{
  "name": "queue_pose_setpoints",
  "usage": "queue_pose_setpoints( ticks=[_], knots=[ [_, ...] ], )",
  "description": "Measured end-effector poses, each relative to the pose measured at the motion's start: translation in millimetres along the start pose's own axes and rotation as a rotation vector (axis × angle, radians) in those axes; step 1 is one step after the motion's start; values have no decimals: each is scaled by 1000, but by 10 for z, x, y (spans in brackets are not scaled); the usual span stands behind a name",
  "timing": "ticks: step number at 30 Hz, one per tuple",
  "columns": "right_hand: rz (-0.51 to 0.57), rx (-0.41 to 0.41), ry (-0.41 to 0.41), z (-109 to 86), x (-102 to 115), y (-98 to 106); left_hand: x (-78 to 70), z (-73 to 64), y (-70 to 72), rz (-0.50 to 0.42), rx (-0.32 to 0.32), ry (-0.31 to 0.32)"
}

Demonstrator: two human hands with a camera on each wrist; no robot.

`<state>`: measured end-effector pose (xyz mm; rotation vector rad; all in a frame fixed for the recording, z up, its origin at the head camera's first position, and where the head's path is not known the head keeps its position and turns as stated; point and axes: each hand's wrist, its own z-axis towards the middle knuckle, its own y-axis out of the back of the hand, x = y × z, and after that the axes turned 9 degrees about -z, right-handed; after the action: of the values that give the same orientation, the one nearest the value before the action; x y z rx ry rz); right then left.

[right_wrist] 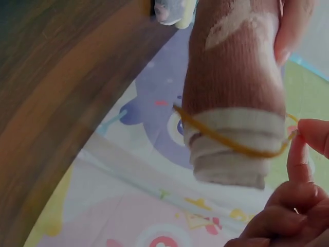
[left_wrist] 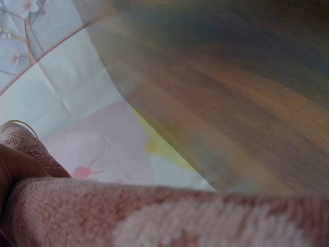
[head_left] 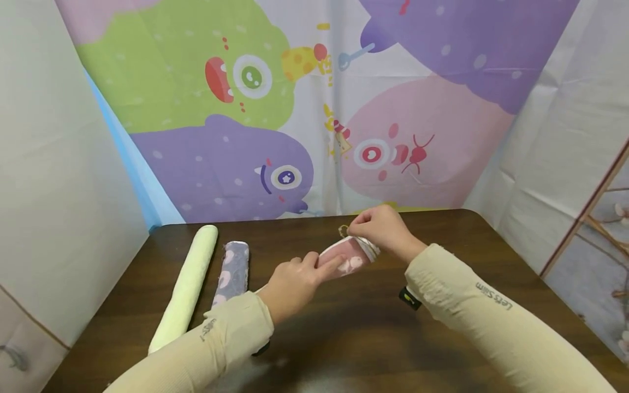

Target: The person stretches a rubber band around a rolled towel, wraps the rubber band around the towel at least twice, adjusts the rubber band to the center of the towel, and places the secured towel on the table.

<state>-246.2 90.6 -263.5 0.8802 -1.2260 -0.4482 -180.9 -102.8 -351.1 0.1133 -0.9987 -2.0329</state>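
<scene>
A pink rolled towel [head_left: 355, 252] with pale patches and a white end is held up over the table by my left hand [head_left: 295, 281], which grips it with a finger laid along its side. Its plush surface fills the bottom of the left wrist view. Thumb and forefinger of my right hand [head_left: 385, 229] pinch a thin yellow-brown rubber band [right_wrist: 231, 145] at the towel's far end. In the right wrist view the band, drawn out to one side, crosses the folded white layers of that end.
To the left on the dark wooden table [head_left: 373, 338] lie a pale yellow rolled towel [head_left: 187, 289] and a grey-purple rolled towel [head_left: 235, 270] with pink spots. A cartoon-printed cloth [head_left: 324, 109] hangs behind the table's far edge, with pale sheets at both sides.
</scene>
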Motion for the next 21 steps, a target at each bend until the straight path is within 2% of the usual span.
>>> queue_pose_setpoints(
  ticks=[3, 5, 10, 12, 16, 21],
  knots=[
    [-37, 3, 9, -13, 35, -18, -8, 12, -13, -41, -5, 34],
    [-57, 7, 2, -21, 52, -31, -11, 21, -15, -115, 1, 81],
    [-52, 6, -9, -38, 59, -56, -1, 53, 2, -381, 93, 277],
    [-49, -6, -4, -43, 46, -63, 9, 62, 11, -444, 130, 352],
    [-64, -62, 24, -43, 9, -68, 22, 75, 39, -479, 152, 449],
    [-56, -111, 99, -23, -14, -41, 43, 79, 36, -481, 156, 494]
  ],
)
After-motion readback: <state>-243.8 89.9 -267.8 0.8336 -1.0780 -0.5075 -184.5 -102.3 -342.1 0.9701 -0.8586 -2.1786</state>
